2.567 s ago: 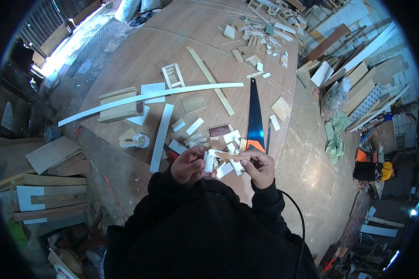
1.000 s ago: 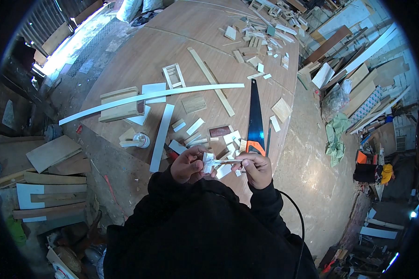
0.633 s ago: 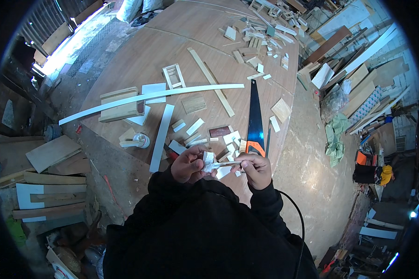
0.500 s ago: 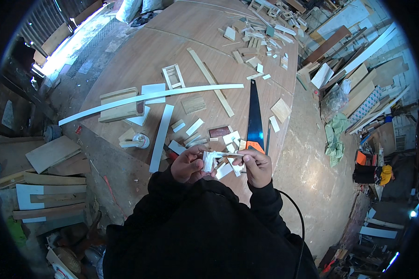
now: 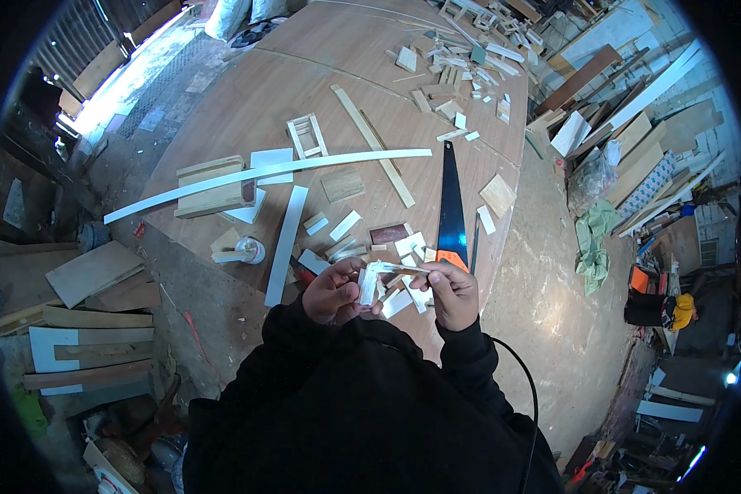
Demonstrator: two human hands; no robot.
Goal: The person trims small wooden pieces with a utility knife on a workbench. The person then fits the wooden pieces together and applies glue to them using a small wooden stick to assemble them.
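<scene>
At the worktop's point(image 5: 247, 99) six-o'clock edge, left hand point(image 5: 331, 293) fingers clasp a small white block point(image 5: 368, 286); right hand point(image 5: 450, 294) pinches a thin wooden strip point(image 5: 401, 269) against its top. Best held steady and flush, I judge.

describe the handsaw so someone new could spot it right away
On the big brown wooden tabletop, look along its right edge, just beyond the person's right hand. The handsaw lies there pointing away, the only dark blade with an orange handle among pale wood offcuts.
</scene>
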